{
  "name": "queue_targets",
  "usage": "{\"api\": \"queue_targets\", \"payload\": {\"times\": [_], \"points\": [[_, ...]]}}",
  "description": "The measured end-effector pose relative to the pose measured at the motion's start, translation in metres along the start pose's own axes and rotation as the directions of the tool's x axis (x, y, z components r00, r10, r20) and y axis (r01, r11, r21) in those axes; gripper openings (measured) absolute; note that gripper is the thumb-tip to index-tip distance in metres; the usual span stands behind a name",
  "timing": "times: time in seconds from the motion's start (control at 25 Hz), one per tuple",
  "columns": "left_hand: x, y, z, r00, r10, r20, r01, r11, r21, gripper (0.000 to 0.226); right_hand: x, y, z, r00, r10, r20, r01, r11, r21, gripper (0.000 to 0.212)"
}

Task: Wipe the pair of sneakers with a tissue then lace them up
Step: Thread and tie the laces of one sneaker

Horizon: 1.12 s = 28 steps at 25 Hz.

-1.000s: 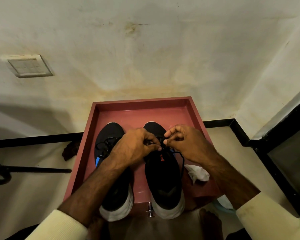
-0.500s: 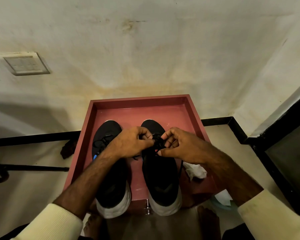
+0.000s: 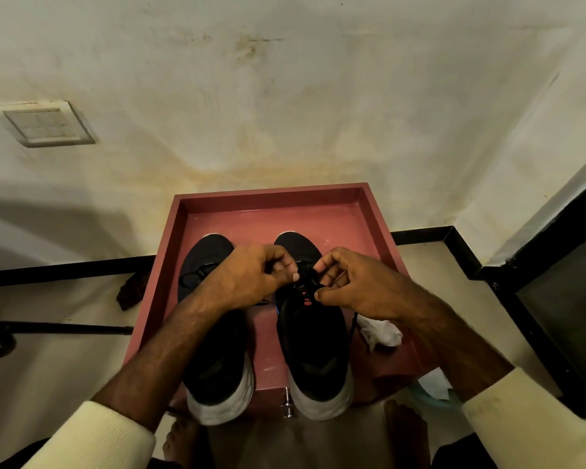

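The fingers [image 3: 330, 269] of the right hand [image 3: 356, 286] are curled in and pinch the black lace [image 3: 307, 274] over the throat of the right sneaker [image 3: 313, 340]. The thumb lies lower, just beside the tongue. Facing them, the fingers [image 3: 283, 264] of the left hand [image 3: 247, 279] are bent tight, thumb tip pressed to the forefinger on the same lace. The two sets of fingertips are near each other with the lace between them.

Both wrists are bent a little inward. The forearms run back and outward from the fingers to cream ribbed sleeves [image 3: 92, 434]. The left forearm crosses above the left sneaker [image 3: 214, 360], which sits just to the left of the fingers, its own lace looped loosely [image 3: 197, 274] near the toe.

Just below the fingers, the tongue of the right sneaker carries small red marks [image 3: 307, 302], too small to read. A fleck of blue [image 3: 277, 311] shows on the shoe's inner edge. A loose strand of the lace [image 3: 353, 328] hangs down the shoe's outer side.

Both sneakers stand side by side, toes pointing away, on a red worktop [image 3: 271, 194] with a raised rim, their white heels nearest the person. A crumpled white tissue [image 3: 383, 335] lies on the worktop, below and to the right of the fingers and just beside the right sneaker.
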<state>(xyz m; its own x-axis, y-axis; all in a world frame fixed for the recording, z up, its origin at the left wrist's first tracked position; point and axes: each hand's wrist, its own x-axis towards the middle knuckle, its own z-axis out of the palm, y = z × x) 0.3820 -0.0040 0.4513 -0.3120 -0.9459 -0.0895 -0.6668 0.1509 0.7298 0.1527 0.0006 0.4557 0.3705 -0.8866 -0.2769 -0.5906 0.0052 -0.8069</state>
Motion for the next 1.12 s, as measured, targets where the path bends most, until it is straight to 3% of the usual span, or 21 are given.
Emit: {"api": "queue_targets", "payload": {"times": [0.2, 0.32, 0.44, 0.56, 0.8, 0.96, 1.04, 1.12], "points": [[-0.006, -0.003, -0.020, 0.966, -0.092, 0.240, 0.095, 0.995, 0.002, 0.017, 0.001, 0.000, 0.001, 1.000, -0.017, 0.012, 0.017, 0.999, -0.029, 0.041], [-0.009, -0.011, -0.028, 0.951, -0.087, 0.296, 0.091, 0.996, 0.000, 0.026, 0.000, 0.001, 0.001, 1.000, -0.025, 0.014, 0.026, 0.998, -0.053, 0.039], [-0.010, -0.009, -0.024, 0.964, -0.070, 0.256, 0.068, 0.998, 0.016, 0.020, 0.002, 0.000, 0.005, 0.993, -0.073, -0.089, 0.064, 0.993, -0.104, 0.021], [-0.009, -0.007, -0.019, 0.991, -0.028, 0.129, 0.027, 1.000, 0.011, 0.017, 0.009, -0.001, 0.013, 0.977, -0.101, -0.188, 0.075, 0.988, -0.138, 0.018], [-0.011, -0.008, -0.018, 0.998, -0.034, 0.044, 0.029, 0.993, 0.113, 0.008, 0.015, 0.003, 0.016, 0.976, -0.094, -0.194, 0.055, 0.979, -0.197, 0.008], [-0.012, -0.003, -0.008, 0.995, -0.059, -0.084, 0.071, 0.986, 0.152, 0.020, 0.015, 0.002, 0.016, 0.977, -0.088, -0.195, 0.045, 0.976, -0.212, 0.007], [-0.013, 0.002, -0.007, 0.995, -0.068, -0.067, 0.076, 0.988, 0.137, 0.019, 0.014, 0.003, 0.016, 0.977, -0.087, -0.193, 0.046, 0.977, -0.208, 0.008], [-0.017, 0.004, -0.012, 0.995, -0.076, 0.061, 0.072, 0.995, 0.062, 0.007, 0.014, 0.002, 0.016, 0.977, -0.087, -0.194, 0.048, 0.979, -0.197, 0.008]]}}
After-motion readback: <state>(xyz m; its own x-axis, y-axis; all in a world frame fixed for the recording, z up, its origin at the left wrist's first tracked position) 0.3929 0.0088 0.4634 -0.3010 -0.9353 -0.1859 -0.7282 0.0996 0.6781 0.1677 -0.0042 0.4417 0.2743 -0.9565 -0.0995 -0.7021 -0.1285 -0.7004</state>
